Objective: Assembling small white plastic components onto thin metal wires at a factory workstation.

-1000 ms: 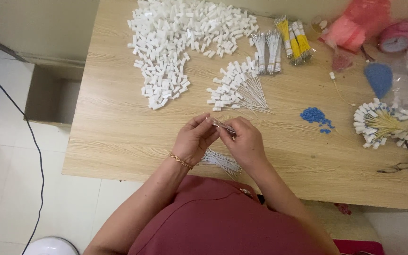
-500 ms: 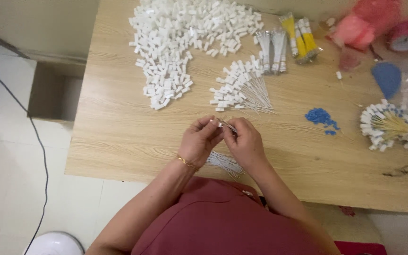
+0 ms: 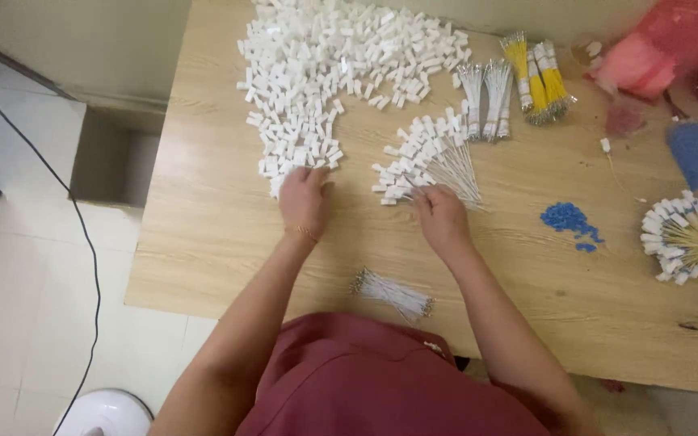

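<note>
the left hand (image 3: 304,199) lies spread on the edge of the big heap of loose white plastic caps (image 3: 341,64). the right hand (image 3: 441,218), fingers loosely curled and empty, touches the small finished fan of capped white wires (image 3: 423,157). judging by the heap, most remain uncapped.

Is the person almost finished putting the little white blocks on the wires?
Not nearly. Done: a fan of white wires with blocks on their ends and a yellow-wired fan. In hand: the left hand touches the big pile of loose white blocks; the right hand rests at the fan. Left: that pile and the bare wire bundles.
</note>
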